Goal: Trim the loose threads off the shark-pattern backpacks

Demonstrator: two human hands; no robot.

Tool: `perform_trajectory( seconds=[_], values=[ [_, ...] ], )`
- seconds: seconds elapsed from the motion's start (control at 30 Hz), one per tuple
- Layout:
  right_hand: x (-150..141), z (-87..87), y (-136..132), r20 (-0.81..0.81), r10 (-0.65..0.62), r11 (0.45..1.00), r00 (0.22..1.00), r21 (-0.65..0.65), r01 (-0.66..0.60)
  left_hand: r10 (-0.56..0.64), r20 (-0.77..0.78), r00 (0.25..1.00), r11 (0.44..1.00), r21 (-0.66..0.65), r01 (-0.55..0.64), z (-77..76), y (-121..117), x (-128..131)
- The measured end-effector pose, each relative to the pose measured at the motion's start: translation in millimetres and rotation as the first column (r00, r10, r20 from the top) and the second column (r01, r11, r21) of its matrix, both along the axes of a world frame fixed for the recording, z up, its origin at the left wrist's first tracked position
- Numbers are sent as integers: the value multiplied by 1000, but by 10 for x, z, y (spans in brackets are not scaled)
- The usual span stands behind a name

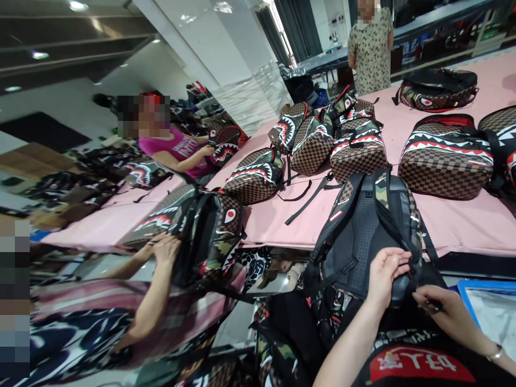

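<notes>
A backpack (363,242) with brown checks, camouflage and black padding leans against the table edge in front of me, its back panel and shoulder straps toward me. My left hand (385,274) is at its lower right side, fingers curled together on a black strap (411,269) there. Just right of and below it, my right hand (445,312) is closed around a small dark object (433,305), partly hidden by the fingers, whose kind I cannot make out. The two hands are close together but apart.
Several shark-mouth backpacks (358,156) stand on the pink table (274,228). At left, a co-worker's hands (165,250) handle another backpack (217,231). Other people stand or sit farther back. More bags (282,338) lie below the table edge. A blue-rimmed bin (489,301) is at right.
</notes>
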State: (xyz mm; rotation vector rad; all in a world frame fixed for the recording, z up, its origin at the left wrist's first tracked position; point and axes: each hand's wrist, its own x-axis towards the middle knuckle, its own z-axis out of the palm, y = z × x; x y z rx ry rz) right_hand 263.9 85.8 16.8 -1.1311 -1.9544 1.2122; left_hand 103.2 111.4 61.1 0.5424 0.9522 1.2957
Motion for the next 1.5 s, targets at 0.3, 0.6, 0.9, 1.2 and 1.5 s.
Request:
perform_trajectory(
  seconds=[0.3,0.6,0.9,1.2,1.5],
  values=[
    [-146,184,252,-364,-393,768,845,-635,84,423,-843,332,717,535,447,-66,-460,-67],
    [-331,-219,310,-211,-435,813,876,-511,281,370,-261,891,843,497,-205,409,-457,-374],
    [-178,-304,209,-88,-203,903,975,-403,152,594,33,803,787,180,-590,816,-389,-741],
    [142,224,262,63,-259,962,964,-67,263,124,-156,980,992,48,-118,522,-212,-413],
    [-392,636,413,-43,-144,926,989,345,150,52,-346,937,999,31,-44,450,-258,-261]
  ],
)
